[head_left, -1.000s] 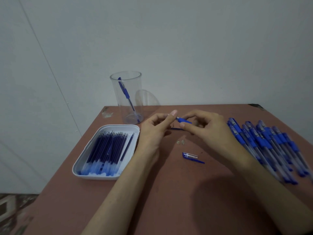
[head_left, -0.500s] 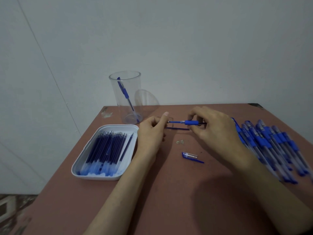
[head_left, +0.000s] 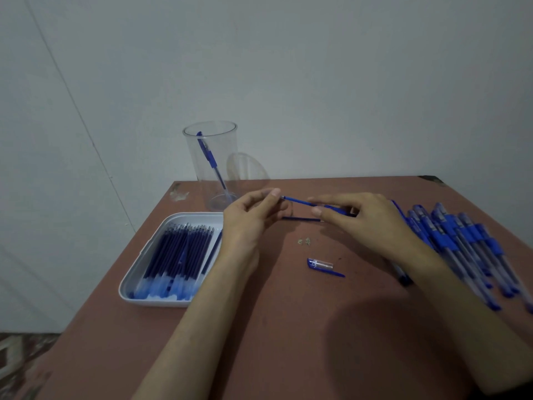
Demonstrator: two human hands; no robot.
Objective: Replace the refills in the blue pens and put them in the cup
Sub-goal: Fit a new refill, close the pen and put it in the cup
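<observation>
We see the right hand gripping a blue pen above the worktop, the left hand pinching its thin end.

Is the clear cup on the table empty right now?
No, one blue pen leans inside the clear cup, its tip down near the base.

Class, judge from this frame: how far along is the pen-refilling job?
Done: one blue pen stands in the cup. In hand: the left hand and right hand hold an uncapped pen between them; a cap and a loose refill lie on the table. Left: the pile of pens on the right, with the tray of refills waiting.
</observation>
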